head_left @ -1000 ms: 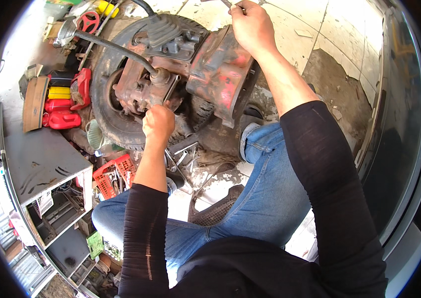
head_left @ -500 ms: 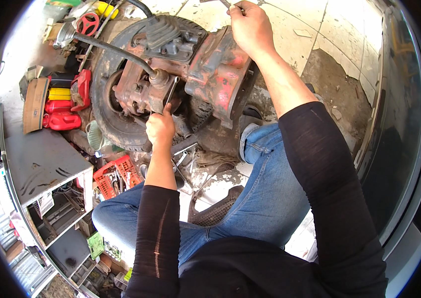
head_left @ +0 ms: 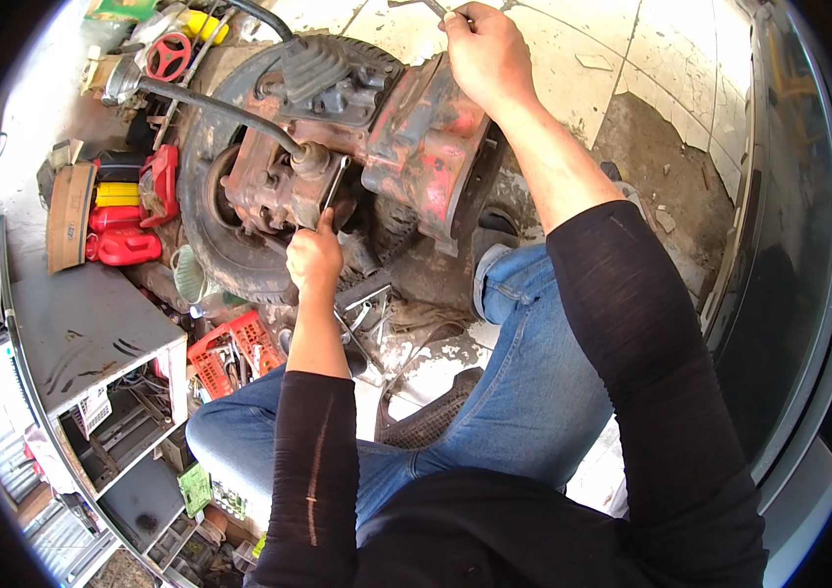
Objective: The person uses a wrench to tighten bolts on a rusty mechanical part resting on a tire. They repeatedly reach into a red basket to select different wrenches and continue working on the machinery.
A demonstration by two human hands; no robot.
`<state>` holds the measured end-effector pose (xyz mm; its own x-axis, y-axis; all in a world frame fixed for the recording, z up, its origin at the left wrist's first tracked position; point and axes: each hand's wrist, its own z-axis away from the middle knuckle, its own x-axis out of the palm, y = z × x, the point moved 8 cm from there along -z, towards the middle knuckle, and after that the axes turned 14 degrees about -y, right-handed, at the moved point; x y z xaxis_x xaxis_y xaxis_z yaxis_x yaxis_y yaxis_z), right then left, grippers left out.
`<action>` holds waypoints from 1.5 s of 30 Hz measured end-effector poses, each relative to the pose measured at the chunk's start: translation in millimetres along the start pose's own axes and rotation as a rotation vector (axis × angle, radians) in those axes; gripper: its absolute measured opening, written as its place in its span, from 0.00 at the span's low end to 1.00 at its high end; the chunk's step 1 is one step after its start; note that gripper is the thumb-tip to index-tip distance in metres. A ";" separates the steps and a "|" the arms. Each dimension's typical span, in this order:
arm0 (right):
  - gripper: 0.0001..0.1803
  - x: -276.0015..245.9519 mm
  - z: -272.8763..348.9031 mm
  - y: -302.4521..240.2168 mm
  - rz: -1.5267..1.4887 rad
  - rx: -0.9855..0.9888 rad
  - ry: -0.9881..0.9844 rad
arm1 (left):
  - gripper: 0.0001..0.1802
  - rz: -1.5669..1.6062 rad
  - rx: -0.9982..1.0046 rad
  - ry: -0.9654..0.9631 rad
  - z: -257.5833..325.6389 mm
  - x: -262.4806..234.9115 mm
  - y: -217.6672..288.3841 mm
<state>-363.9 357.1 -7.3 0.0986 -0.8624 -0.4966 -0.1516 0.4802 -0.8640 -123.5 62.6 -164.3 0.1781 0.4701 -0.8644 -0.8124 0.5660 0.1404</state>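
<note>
A greasy gearbox [head_left: 269, 181] with a red-painted housing [head_left: 426, 162] and long shift levers lies against a tyre [head_left: 202, 220] on the floor in front of me. My left hand [head_left: 315, 260] is closed round a slim metal wrench [head_left: 337, 181]. The wrench's far end rests by the base of the nearer shift lever [head_left: 229, 118]. Beyond the red housing, my right hand [head_left: 487, 59] grips a metal tool [head_left: 432, 8] whose head is cut by the upper edge, so its kind cannot be made out.
On the left are red canisters [head_left: 126, 245], a cardboard piece [head_left: 68, 220] and a grey metal cabinet [head_left: 92, 314]. A red plastic basket [head_left: 208, 365] of tools stands by my left knee. Broken floor [head_left: 666, 167] and a dark vehicle side [head_left: 788, 245] lie to the right.
The whole view has shifted very slightly. Both hands keep their grips, and the wrench stays at the shift lever's base.
</note>
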 end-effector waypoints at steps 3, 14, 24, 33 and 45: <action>0.17 2.1 1.8 -2.4 -0.020 0.010 -0.035 | 0.39 -0.070 0.041 0.041 6.0 -15.0 8.0; 0.17 2.7 -0.7 0.9 -0.022 0.005 -0.024 | 0.39 -0.082 0.070 0.006 -2.5 -19.7 6.2; 0.17 6.3 -0.7 -1.5 0.001 -0.015 -0.003 | 0.50 0.281 0.051 -0.148 -34.0 29.5 -28.2; 0.17 3.7 0.0 -0.4 0.021 0.071 -0.027 | 0.24 -0.037 0.268 0.002 14.4 -18.0 14.4; 0.18 4.7 -3.0 4.2 -0.010 0.008 0.001 | 0.19 -0.110 0.209 -0.032 28.9 -12.8 -0.7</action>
<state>-367.0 354.6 -13.0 0.0994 -0.8675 -0.4875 -0.1429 0.4724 -0.8697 -109.1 75.8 -139.4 0.2790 0.4173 -0.8649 -0.6550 0.7413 0.1464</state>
